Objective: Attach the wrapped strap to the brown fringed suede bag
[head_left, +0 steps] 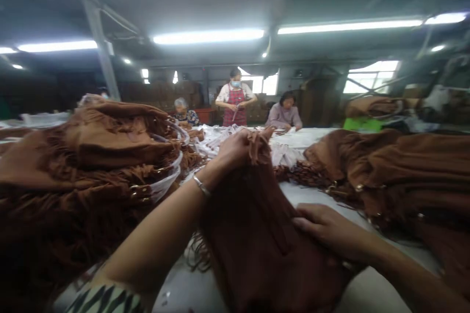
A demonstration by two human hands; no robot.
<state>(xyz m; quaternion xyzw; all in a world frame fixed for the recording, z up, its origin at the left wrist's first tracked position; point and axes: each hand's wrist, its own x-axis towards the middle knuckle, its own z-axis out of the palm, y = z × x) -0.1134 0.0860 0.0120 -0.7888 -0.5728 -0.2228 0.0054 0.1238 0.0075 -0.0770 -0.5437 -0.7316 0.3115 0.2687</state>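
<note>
The brown piece [253,234] extends below the left hand [235,149] clutching its fringe [259,148], right hand [325,227] gripping its edge.

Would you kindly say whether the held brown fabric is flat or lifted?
The brown fringed fabric is lifted at its far end: the left hand grips its fringe above the white table. Near end: cannot tell.

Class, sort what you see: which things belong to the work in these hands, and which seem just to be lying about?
Part of the work:
brown fringed piece, gripped by left hand, touched by right hand
probably left brown pile, right brown pile

Apparently just lying about:
bright green item
whitish plastic, back right
</note>
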